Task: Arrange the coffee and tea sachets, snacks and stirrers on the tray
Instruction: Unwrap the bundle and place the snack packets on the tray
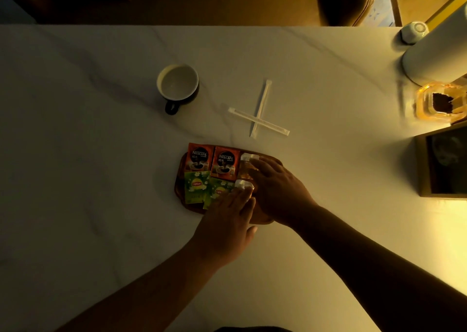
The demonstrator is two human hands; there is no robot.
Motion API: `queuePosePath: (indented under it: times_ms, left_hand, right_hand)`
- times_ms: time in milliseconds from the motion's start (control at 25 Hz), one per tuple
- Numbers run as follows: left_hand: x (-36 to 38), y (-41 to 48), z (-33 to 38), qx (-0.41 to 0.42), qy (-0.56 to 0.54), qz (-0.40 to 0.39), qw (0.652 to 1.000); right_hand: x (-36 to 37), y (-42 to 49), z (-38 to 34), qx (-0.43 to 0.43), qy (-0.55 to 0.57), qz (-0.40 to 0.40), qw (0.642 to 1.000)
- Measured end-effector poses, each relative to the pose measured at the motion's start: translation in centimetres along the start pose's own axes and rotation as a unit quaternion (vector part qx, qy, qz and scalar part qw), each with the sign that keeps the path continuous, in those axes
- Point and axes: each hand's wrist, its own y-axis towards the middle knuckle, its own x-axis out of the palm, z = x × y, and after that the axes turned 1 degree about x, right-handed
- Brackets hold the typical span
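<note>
Wooden tray [180,180] half-hidden under hands

Both hands [252,195] on tray [180,192] snacks [246,165]

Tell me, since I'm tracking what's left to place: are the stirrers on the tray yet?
No, both stirrers lie crossed on the table, beyond the tray, untouched by either hand.

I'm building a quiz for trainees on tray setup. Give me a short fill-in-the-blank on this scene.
1. The two wrapped stirrers lie crossed on the ____, not on the tray.
2. The number of Nescafe sachets on the tray is ____.
3. The Lipton sachets are coloured ____.
4. The cup stands ____.

Missing words: table; two; green; empty
</note>
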Motion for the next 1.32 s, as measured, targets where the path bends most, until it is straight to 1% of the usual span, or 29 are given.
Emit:
queuePosePath:
  times_ms: [120, 360, 440, 520, 600, 680, 760, 800, 960, 1120, 1320]
  left_hand:
    - [0.0, 0.0, 0.0, -0.007, -0.002, -0.013, 1.000]
    - [0.1, -0.1, 0.2, -0.021, 0.004, -0.024, 0.999]
    - [-0.1, -0.2, 0.1, -0.012, -0.012, -0.014, 1.000]
    - [-0.8, -0.5, -1.1, -0.001, -0.036, 0.025, 0.999]
    - [-1.6, -1.4, -3.2, -0.023, -0.027, 0.069, 0.997]
    - [-2.2, -2.4, -5.6, -0.068, 0.003, 0.074, 0.995]
    - [-2.2, -3.2, -7.5, -0.092, 0.014, 0.062, 0.994]
    - [-2.1, -3.5, -8.2, -0.089, 0.017, 0.057, 0.994]
    - [-1.6, -4.2, -10.4, -0.031, 0.022, 0.052, 0.998]
    - [-1.4, -4.4, -11.4, -0.021, 0.021, 0.054, 0.998]
    - [-1.8, -4.6, -12.3, 0.011, 0.026, 0.055, 0.998]
  right_hand:
    - [0.2, -0.1, -0.4, -0.027, 0.001, -0.006, 1.000]
    - [-0.3, 0.7, -1.4, -0.001, 0.039, -0.006, 0.999]
    - [-0.6, 0.3, -1.6, 0.002, 0.043, 0.002, 0.999]
    - [-0.6, -0.7, -2.2, -0.003, 0.045, 0.021, 0.999]
    - [0.2, -2.1, -3.5, -0.036, 0.047, 0.029, 0.998]
    - [1.6, -2.9, -5.0, -0.081, 0.039, 0.006, 0.996]
    - [2.9, -2.9, -5.8, -0.105, 0.020, -0.025, 0.994]
    - [3.2, -2.7, -6.0, -0.109, 0.008, -0.034, 0.993]
    - [3.4, -2.1, -6.0, -0.119, -0.021, -0.057, 0.991]
    - [3.2, -1.8, -5.6, -0.122, -0.015, -0.057, 0.991]
    - [3.4, -2.0, -5.5, -0.125, -0.001, -0.054, 0.991]
